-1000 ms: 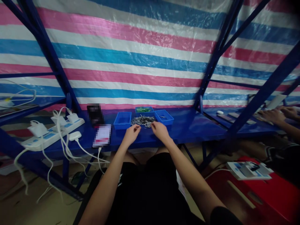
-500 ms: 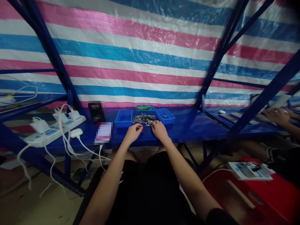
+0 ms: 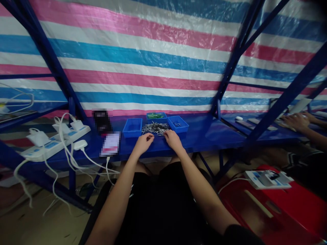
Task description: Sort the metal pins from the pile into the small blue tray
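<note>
Striped plastic sheeting (image 3: pixel 143 75) in pink, white and blue fills the background, hung behind a dark blue metal frame (image 3: pixel 288 93) whose beams slant up on both sides. Below it runs a blue bench (image 3: pixel 204 134), glossy and bare along its right stretch. A red box (image 3: pixel 293 204) stands low on the right, carrying a white socket board (image 3: pixel 268 180). On the left end of the bench lies a long white power strip (image 3: pixel 38 153) with chargers (image 3: pixel 38 137) plugged in and pale cables hanging over the edge. Near it is a pixelated device (image 3: pixel 110 144) with a light screen, a white cable at its near end.

Three blue trays sit close together: the left tray (image 3: pixel 131 135), the back tray (image 3: pixel 156 120) with something green in it, and the right tray (image 3: pixel 182 129) with a few thin pieces inside. Farther right are a co-worker's hands (image 3: pixel 297 121).

Between the left and right trays, directly on the bench, lies a loose heap (image 3: pixel 154 128) of slim silvery pieces. The left hand (image 3: pixel 143 143) is at its near left edge, fingers curled narrow; the right hand (image 3: pixel 173 140) is at its near right edge, fingers bent down. Whether either holds a piece, I cannot tell.
</note>
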Demonstrator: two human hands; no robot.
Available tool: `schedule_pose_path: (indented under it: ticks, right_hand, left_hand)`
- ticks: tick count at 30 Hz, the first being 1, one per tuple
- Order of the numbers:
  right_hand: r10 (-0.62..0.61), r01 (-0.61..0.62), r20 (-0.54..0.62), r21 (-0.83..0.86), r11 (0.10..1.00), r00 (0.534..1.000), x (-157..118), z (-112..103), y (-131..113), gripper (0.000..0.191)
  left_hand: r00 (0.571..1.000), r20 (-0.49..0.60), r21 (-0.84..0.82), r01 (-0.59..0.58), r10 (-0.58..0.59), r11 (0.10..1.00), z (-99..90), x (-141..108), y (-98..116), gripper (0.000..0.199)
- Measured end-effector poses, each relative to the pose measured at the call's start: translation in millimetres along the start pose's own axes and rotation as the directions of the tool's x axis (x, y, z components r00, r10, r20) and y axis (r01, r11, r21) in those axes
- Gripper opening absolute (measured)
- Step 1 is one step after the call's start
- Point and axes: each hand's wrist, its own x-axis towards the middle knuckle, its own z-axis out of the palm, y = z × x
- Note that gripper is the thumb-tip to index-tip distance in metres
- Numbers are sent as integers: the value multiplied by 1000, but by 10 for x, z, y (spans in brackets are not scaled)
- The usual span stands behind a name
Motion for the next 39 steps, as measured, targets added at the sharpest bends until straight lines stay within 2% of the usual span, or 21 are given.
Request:
schedule_pose_path:
  ticks: [2, 4, 7, 11, 14, 20, 22, 25, 28, 31, 36, 39]
  right_hand:
    - [-59, 58, 2, 185, 981, 998, 16, 8, -30, 20]
    - [-155, 128, 36, 394, 910, 987, 31, 32, -90, 18]
    - [-188, 135, 45, 540, 831, 981, 31, 76, -195, 17]
    - [-106, 84, 3, 586, 806, 994, 7, 100, -230, 16]
    - [-56, 51, -11, 613, 788, 998, 4, 107, -179, 17]
    - [-142, 81, 60, 582, 809, 988, -3, 99, -159, 18]
    - [-145, 80, 66, 582, 809, 987, -19, 80, -183, 18]
    - [-81, 34, 43, 644, 764, 996, -40, 53, -205, 21]
    - [-14, 2, 12, 701, 713, 1000, -48, 40, -198, 24]
    - [-41, 20, 15, 692, 722, 999, -43, 41, -181, 21]
    - [-39, 19, 17, 655, 755, 999, -29, 62, -167, 18]
    - [-114, 53, 61, 619, 784, 992, -33, 65, -179, 17]
  left_hand:
    - [1000, 24, -27, -11, 11, 1000, 6, 4, -2, 26]
    - [995, 86, -73, -37, 43, 997, 6, 5, 7, 30]
    - [988, 133, -126, -66, 83, 990, -5, -2, 33, 33]
    - [997, 52, -129, -50, 57, 990, -33, -12, 52, 31]
    - [997, 38, -133, -58, 63, 989, -49, -9, 53, 29]
    - [997, 50, -135, -46, 53, 990, -39, -19, 67, 29]
    - [998, 20, -129, -60, 63, 990, -33, -24, 71, 26]
    - [998, -42, -137, -56, 50, 989, -26, -23, 66, 22]
    - [999, -6, -128, -36, 35, 991, -24, -18, 57, 21]
    - [999, 32, -87, -30, 33, 996, -30, -18, 58, 24]
    - [999, 19, -94, -32, 34, 995, -49, -33, 75, 28]
    - [999, 12, -113, -49, 51, 992, -49, -34, 76, 27]
